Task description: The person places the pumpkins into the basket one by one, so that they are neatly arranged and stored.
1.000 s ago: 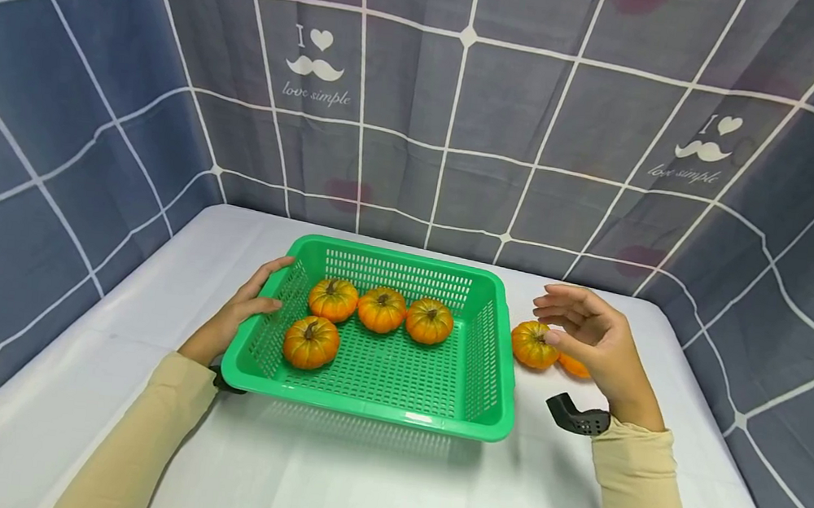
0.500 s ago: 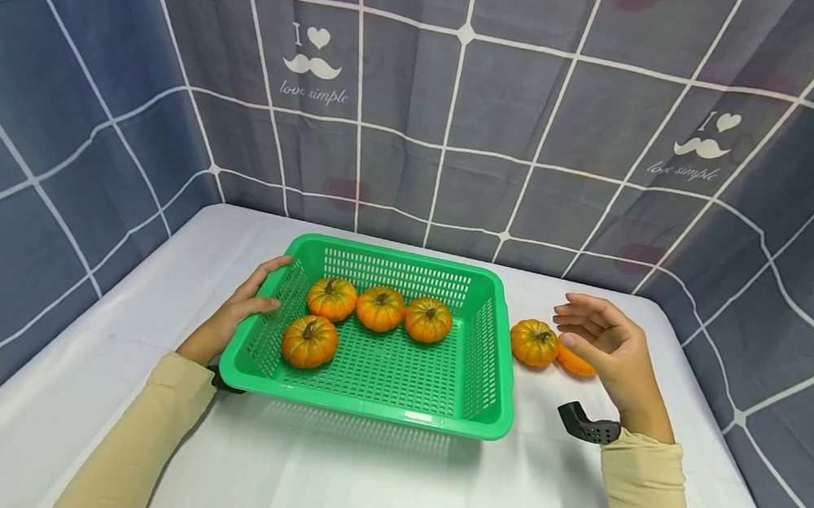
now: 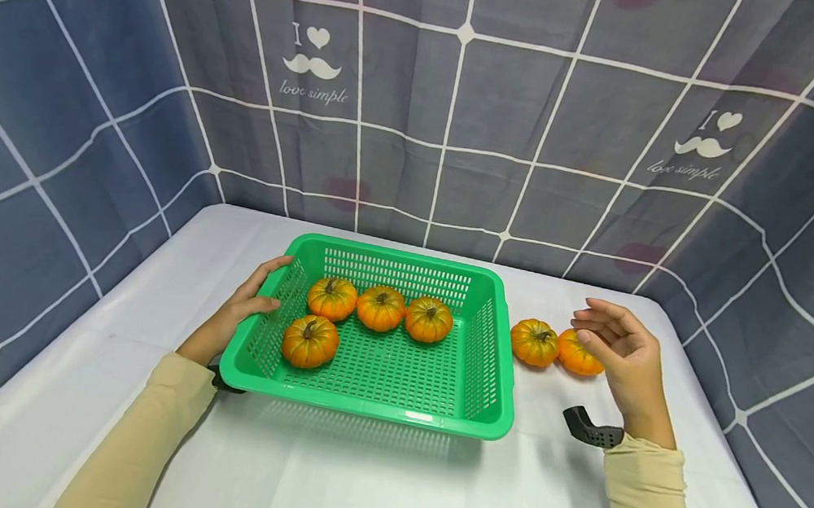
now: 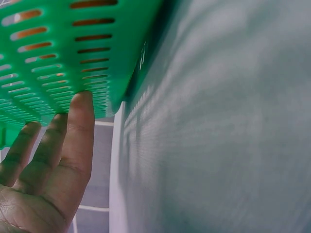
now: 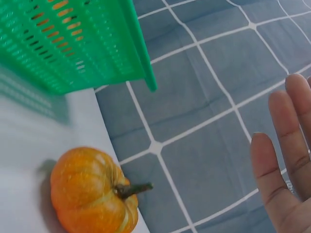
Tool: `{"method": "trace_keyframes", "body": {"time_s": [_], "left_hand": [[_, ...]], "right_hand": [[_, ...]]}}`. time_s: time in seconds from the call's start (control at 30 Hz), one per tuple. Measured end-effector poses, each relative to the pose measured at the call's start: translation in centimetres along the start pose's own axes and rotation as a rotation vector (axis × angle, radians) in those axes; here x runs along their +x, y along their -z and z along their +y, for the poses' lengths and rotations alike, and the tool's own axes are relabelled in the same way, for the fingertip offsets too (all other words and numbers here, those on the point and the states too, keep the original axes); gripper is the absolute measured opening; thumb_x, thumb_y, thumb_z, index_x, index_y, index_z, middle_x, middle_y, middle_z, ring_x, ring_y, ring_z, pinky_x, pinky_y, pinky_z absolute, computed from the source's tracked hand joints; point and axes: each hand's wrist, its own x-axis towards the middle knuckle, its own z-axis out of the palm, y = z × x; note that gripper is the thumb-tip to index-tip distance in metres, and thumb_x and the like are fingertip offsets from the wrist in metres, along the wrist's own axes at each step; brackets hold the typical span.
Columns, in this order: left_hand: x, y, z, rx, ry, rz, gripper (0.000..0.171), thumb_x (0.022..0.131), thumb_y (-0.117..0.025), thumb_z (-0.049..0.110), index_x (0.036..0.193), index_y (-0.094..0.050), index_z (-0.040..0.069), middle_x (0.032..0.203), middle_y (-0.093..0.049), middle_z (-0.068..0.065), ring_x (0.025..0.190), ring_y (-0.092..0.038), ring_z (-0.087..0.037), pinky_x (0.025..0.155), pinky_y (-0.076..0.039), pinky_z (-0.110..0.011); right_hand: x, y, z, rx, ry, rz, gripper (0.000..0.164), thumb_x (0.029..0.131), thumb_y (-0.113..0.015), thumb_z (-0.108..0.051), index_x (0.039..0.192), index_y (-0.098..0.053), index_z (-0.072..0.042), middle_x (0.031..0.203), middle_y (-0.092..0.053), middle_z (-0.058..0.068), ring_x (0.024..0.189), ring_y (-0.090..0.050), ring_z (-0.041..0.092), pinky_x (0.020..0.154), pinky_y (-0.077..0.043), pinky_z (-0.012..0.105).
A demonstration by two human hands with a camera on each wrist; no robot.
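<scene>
A green plastic basket (image 3: 391,416) with slotted walls stands on the table, several small orange pumpkins inside, among them one pumpkin (image 3: 310,341) at the front left. My left hand (image 3: 235,311) holds the basket's left side, thumb over the rim; in the left wrist view its fingers (image 4: 80,126) press against the slotted outer wall. To the right of the basket, two more pumpkins lie side by side: a left pumpkin (image 3: 534,342) and a right pumpkin (image 3: 577,354). My right hand (image 3: 626,353) hovers beside and partly in front of the right pumpkin, fingers loosely bent, holding nothing.
A white cloth (image 3: 268,478) covers the table. Grey-blue curtains (image 3: 409,82) with a white grid hang behind and along both sides. A black wrist camera (image 3: 592,429) sits on the right wrist.
My right hand has moved right, away from the left loose pumpkin, uncovering more of the right one. The left hand, basket and pumpkins stay where they were.
</scene>
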Motion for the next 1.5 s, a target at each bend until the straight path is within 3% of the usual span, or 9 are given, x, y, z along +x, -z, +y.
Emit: {"method": "trace_keyframes", "body": {"time_s": [0.27,0.57,0.87,1.27,1.5], "left_hand": [[0.0,0.0,0.0,0.021,-0.004,0.005,0.074,0.105,-0.045,0.013,0.174,-0.019,0.023,0.179,-0.012,-0.015,0.144,-0.039,-0.035,0.099,-0.053,-0.025],[0.1,-0.1,0.0,0.026,-0.009,0.005,0.075,0.105,-0.044,0.013,0.174,-0.017,0.021,0.178,-0.013,-0.017,0.142,-0.043,-0.028,0.099,-0.052,-0.024],[0.1,-0.1,0.0,0.019,-0.004,0.002,0.075,0.105,-0.043,0.012,0.174,-0.016,0.020,0.178,-0.014,-0.017,0.139,-0.045,-0.021,0.099,-0.053,-0.025],[0.0,0.0,-0.1,0.071,-0.009,0.021,0.076,0.104,-0.046,0.014,0.175,-0.017,0.020,0.179,-0.012,-0.014,0.149,-0.034,-0.036,0.101,-0.047,-0.022],[0.0,0.0,0.0,0.004,-0.003,0.000,0.074,0.105,-0.044,0.011,0.174,-0.018,0.023,0.177,-0.015,-0.019,0.137,-0.049,-0.022,0.098,-0.054,-0.027]], "right_hand": [[-0.3,0.9,0.6,-0.075,-0.007,0.108,0.043,0.091,-0.059,0.030,0.128,-0.071,0.010,0.106,-0.079,0.005,0.097,-0.075,0.014,0.091,-0.057,0.021],[-0.5,2.3,2.3,-0.129,-0.041,0.358,0.034,0.093,-0.066,0.024,0.124,-0.071,0.013,0.099,-0.078,0.004,0.092,-0.073,0.013,0.087,-0.057,0.018],[-1.5,4.2,5.0,-0.209,-0.070,0.549,0.038,0.092,-0.073,0.018,0.129,-0.069,0.012,0.108,-0.076,-0.001,0.103,-0.070,0.012,0.093,-0.054,0.015],[-3.1,5.7,7.5,-0.213,-0.236,0.600,0.040,0.094,-0.072,0.016,0.133,-0.066,0.007,0.116,-0.072,-0.004,0.113,-0.064,0.013,0.095,-0.050,0.012],[-3.5,5.8,7.8,-0.281,-0.353,0.551,0.042,0.097,-0.074,0.008,0.134,-0.067,-0.009,0.124,-0.067,-0.005,0.117,-0.059,0.010,0.095,-0.049,0.010]]}}
